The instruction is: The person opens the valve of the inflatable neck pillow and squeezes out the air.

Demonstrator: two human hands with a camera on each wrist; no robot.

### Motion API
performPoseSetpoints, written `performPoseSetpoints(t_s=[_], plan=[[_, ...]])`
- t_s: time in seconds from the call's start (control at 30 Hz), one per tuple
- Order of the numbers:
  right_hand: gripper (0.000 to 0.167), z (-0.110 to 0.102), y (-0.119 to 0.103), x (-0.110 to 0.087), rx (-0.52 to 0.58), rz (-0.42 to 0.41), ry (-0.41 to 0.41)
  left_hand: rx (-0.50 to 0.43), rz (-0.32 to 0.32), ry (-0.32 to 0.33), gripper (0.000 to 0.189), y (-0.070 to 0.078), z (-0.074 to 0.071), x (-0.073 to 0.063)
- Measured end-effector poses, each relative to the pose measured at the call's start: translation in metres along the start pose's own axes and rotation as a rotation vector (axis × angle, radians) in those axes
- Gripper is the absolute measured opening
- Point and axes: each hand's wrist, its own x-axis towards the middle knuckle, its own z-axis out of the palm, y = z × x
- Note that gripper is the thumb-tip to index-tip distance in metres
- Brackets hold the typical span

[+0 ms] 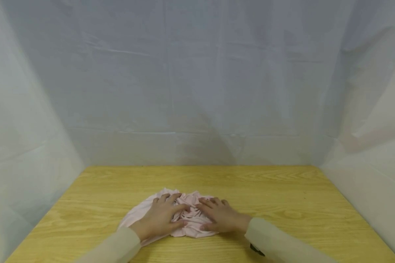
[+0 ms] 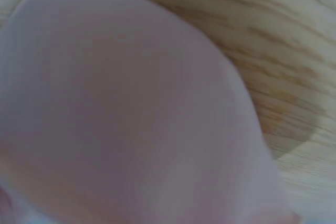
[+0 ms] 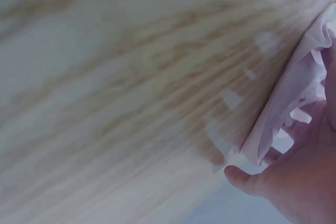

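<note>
A crumpled pale pink cloth lies on the table, bunched into folds between the two hands and spread smoother toward the left. On its left part rests my left hand, fingers apart and thumb toward the middle. My right hand touches the right edge of the bunch with spread fingers. Blurred pink fabric fills most of the left wrist view, hiding the left fingers there. In the right wrist view, the right hand's thumb stands apart from its fingers, beside the raised cloth edge.
The wooden table has a light yellow grain. White sheeting hangs behind it and along both sides. Light-coloured sleeves cover both forearms, and a small dark object shows under the right cuff.
</note>
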Motion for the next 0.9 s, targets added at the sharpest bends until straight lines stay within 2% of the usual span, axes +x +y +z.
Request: performPoseSetpoints(t_s=[0.17, 0.33, 0.6, 0.77, 0.9], plan=[[0.05, -0.001, 0.004, -0.001, 0.027, -0.007, 0.003, -0.002, 0.003, -0.013, 0.038, 0.001, -0.002, 0.001], [0.05, 0.001, 0.004, 0.001, -0.007, 0.001, 0.018, -0.012, 0.014, -0.034, 0.038, -0.001, -0.002, 0.0], [0.05, 0.002, 0.006, 0.003, -0.042, -0.014, 0.061, -0.08, 0.032, -0.139, 0.044, -0.012, -0.007, 0.001], [0.049, 0.001, 0.009, 0.004, 0.029, -0.008, 0.028, -0.091, 0.055, -0.132, 0.043, -0.013, -0.008, 0.001], [0.06, 0.001, 0.011, 0.005, 0.093, 0.01, -0.021, -0.07, 0.047, -0.11, 0.041, -0.013, -0.006, 0.001]])
